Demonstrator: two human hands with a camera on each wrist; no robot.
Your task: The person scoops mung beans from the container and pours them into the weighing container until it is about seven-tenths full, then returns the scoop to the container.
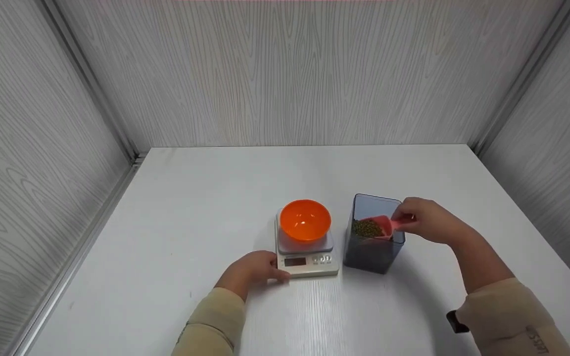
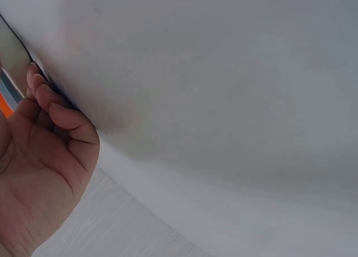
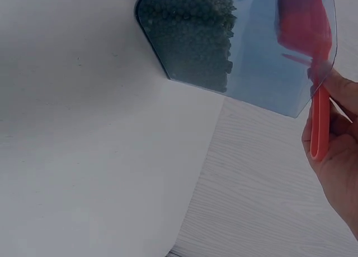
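Note:
My right hand (image 1: 428, 220) pinches the handle of a red scoop (image 1: 385, 225) over the rim of a translucent blue-grey container (image 1: 371, 254). The scoop's bowl is inside, close by the small green beans (image 1: 366, 228). Through the clear wall, the right wrist view shows the scoop (image 3: 305, 25) above the bean level. My left hand (image 1: 255, 269) grips the front left corner of a white kitchen scale (image 1: 309, 269), its fingers curled along the side and thumb at the front edge. An orange bowl (image 1: 305, 221) stands on the scale's platform with nothing visible in it.
The container stands just right of the scale on a white table (image 1: 191, 207). Grey wood-grain panels (image 1: 290, 74) close off the back and both sides. Sleeves cover both forearms, and a dark object (image 1: 457, 321) shows at the right cuff.

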